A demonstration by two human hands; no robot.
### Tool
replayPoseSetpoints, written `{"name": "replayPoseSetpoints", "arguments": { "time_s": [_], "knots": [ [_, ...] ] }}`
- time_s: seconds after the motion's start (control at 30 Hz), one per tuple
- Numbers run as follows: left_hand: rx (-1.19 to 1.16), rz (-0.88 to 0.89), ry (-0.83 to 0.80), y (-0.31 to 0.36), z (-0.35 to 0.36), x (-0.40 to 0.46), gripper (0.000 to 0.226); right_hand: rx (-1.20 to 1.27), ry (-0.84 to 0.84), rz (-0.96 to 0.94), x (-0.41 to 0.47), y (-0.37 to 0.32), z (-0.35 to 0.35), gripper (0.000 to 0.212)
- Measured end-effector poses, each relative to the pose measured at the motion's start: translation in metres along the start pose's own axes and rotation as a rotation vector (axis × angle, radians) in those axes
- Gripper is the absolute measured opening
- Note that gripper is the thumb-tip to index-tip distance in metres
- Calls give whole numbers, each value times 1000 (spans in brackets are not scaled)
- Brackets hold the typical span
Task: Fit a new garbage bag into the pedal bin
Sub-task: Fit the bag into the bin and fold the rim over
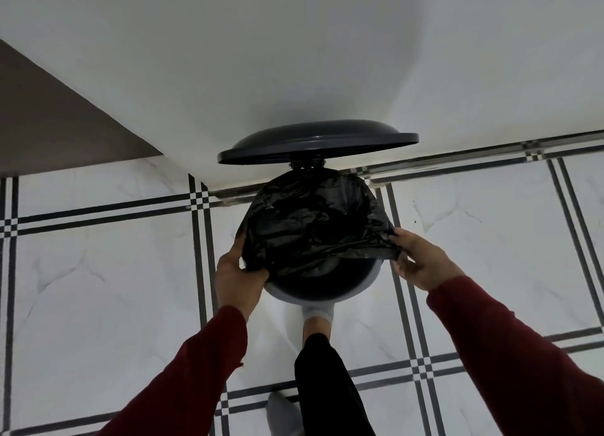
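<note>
Head view: black garbage bag (pixel 313 226) half inside open pedal bin (pixel 327 291).

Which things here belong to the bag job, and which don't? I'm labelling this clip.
In the job: bag, bin, lid, left hand, right hand, foot at the bin's base.

Not in it: floor, wall.

Only one view here, from a camera worn on the head. Looking forward and steeply down, almost straight over the open pedal bin (pixel 322 282). Close enough to fill the middle with the bin and both arms reaching in from the bottom edge. Wide lens, so the tiled floor (pixel 114 272) and white wall (pixel 294 43) bend around it.
</note>
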State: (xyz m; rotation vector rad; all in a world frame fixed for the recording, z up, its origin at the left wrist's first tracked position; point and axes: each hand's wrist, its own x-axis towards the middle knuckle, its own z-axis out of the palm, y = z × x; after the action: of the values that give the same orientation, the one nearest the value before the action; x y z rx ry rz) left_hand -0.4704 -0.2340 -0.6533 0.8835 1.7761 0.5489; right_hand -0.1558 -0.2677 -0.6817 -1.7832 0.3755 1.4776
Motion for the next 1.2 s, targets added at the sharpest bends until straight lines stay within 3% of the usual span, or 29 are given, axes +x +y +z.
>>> {"name": "replayPoseSetpoints", "arguments": {
  "time_s": [0.17,0.33,0.47,0.57,0.77,0.87,1.0,1.1,1.2],
  "knots": [
    [10,-71,224,-17,-1,-18,39,-342,200,-250,-7,28,-4,20],
    [-186,-249,228,-27,8,-26,21,-261,-12,-47,-27,36,4,21],
    [-261,-218,176,-29,15,-36,44,-223,-157,-64,-27,43,-4,12],
    [-336,-237,203,-34,14,-41,49,-180,-217,-48,-25,48,-12,23],
    [-318,-202,203,-46,18,-55,59,-27,-155,-22,-27,55,-14,40],
    [-291,-236,266,-47,27,-62,50,-165,-176,-37,-28,56,-16,40],
    [-147,-282,266,-54,36,-55,32,-361,-65,-130,-25,57,-8,33],
    [-4,-341,220,-56,31,-43,23,-529,28,-197,-18,61,0,47],
    [-120,-433,184,-44,22,-31,17,-759,18,-351,-11,58,0,29]
  ]
}}
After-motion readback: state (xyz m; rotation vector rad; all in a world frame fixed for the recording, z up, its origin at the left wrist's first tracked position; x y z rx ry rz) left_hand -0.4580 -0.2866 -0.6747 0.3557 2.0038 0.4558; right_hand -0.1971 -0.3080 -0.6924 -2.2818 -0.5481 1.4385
